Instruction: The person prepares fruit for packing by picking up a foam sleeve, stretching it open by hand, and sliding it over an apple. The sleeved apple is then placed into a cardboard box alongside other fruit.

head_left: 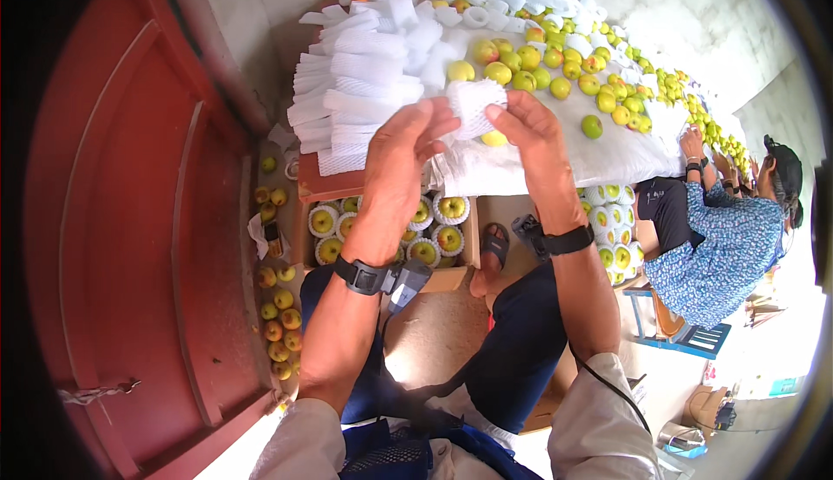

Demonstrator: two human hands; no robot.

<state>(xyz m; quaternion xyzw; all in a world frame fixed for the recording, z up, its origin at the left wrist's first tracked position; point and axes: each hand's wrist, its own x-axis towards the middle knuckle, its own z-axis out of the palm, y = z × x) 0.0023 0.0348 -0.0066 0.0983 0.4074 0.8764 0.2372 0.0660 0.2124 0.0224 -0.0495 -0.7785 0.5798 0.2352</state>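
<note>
A white foam net sleeve [475, 105] is stretched between my two hands above the table's near edge. My right hand [531, 129] pinches its right side between thumb and fingers. At the sleeve's left side, my left hand [406, 146] grips the edge with its fingertips. A yellow apple [494, 138] shows just under the sleeve; whether it lies in it or behind it I cannot tell. Left of my hands, flat foam net sleeves [369, 55] lie in a thick pile. Loose yellow-green apples [525, 59] spread over the white-covered table [555, 163] beyond my right hand.
Below the table, an open cardboard box [468, 250] holds apples in foam nets. Another stack of netted apples [612, 228] stands to its right. Loose apples [282, 311] line the floor beside the red door [130, 220]. A co-worker in a blue patterned top [729, 237] sits at right.
</note>
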